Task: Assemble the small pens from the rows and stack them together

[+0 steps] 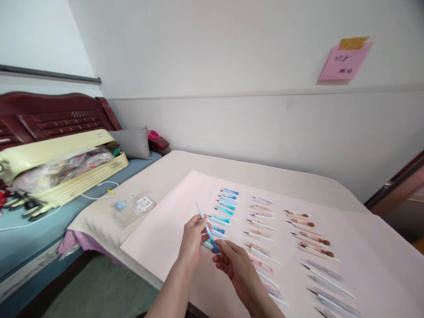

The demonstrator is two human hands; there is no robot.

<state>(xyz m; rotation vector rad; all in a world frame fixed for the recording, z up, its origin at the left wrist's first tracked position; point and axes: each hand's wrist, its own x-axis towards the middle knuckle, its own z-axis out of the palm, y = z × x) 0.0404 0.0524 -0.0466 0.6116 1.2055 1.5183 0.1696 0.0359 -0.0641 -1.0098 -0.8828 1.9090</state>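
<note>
Both of my hands hold one blue pen (207,228) above the near edge of a table. My left hand (193,237) pinches it near its upper half, and my right hand (233,261) grips its lower end with curled fingers. The pen tilts from upper left to lower right. Beneath it, on a pale pink sheet (165,234), lies a column of blue pens (224,207). To the right run columns of pink-patterned pens (260,225), brown pens (309,236) and clear grey pens (327,282).
The table (185,164) is covered in beige cloth and stands against a white wall bearing a pink note (344,62). Small packets (139,203) lie on the table's left. At left, an open yellow suitcase (62,172) and a grey pillow (134,142) rest on a bed.
</note>
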